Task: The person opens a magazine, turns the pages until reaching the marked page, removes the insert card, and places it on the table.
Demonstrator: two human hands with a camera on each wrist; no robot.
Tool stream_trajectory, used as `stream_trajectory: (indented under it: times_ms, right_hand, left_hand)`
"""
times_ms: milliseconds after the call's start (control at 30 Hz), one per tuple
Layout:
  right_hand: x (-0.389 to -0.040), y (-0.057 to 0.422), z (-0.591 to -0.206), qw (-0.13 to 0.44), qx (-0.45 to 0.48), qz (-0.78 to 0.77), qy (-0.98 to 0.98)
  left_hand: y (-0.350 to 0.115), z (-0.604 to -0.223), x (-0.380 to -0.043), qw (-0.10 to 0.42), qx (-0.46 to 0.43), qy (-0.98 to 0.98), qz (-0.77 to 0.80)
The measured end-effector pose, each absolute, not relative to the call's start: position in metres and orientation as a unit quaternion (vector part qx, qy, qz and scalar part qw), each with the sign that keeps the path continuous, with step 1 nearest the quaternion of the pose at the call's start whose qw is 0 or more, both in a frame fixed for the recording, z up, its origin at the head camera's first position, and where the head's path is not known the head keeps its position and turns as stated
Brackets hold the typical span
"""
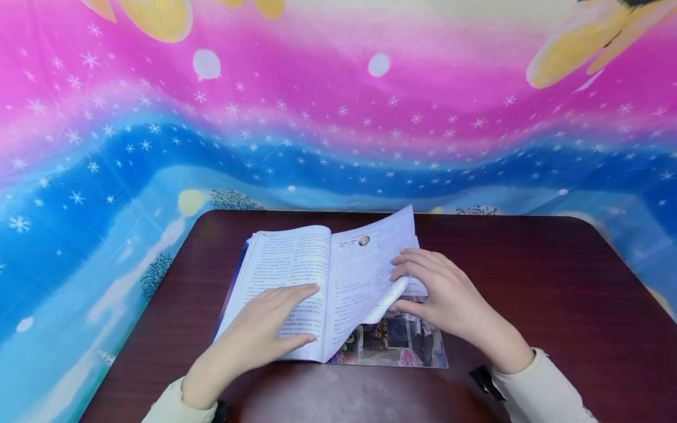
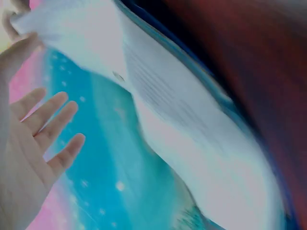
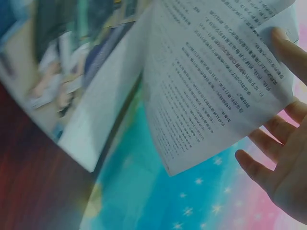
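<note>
An open magazine (image 1: 288, 258) with printed text lies on the table, its left pages bulging up near the fold. My right hand (image 1: 444, 288) holds a lifted right-hand page (image 1: 351, 294) near its outer edge, and the page's lower corner curls over. The right wrist view shows the thumb on one face of this page (image 3: 206, 91) and the fingers behind it. Under the page, a colour picture page (image 1: 402, 341) shows. My left hand (image 1: 259, 323) is over the left page with fingers extended; in the left wrist view those fingers are spread and grip nothing.
The magazine is on a dark reddish-brown wooden table (image 1: 529, 282) with rounded far corners. Behind and beside it hangs a pink and blue cloth (image 1: 317, 106) printed with snowflakes. A dark band (image 1: 485, 382) sits at the right sleeve.
</note>
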State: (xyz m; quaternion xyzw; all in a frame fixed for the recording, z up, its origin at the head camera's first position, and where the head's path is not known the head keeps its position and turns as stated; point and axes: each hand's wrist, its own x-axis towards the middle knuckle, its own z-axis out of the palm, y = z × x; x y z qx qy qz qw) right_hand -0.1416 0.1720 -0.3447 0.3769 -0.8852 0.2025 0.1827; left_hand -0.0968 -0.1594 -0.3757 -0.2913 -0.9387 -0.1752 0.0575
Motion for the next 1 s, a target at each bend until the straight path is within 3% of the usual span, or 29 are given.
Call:
stream_trajectory:
  times_ms: [333, 567, 1000]
  right_hand:
    - [-0.138, 0.152, -0.327, 0.188, 0.402, 0.208, -0.872]
    - [-0.138, 0.144, -0.322, 0.202, 0.423, 0.213, -0.857]
    - [-0.138, 0.142, -0.321, 0.214, 0.444, 0.239, -0.837]
  left_hand:
    - [-0.121, -0.36, -0.101, 0.147, -0.407, -0.877, -0.208]
    - [-0.107, -0.358, -0.101, 0.195, -0.431, -0.853, -0.222]
    - [-0.103, -0.358, -0.097, 0.217, -0.443, -0.844, -0.211]
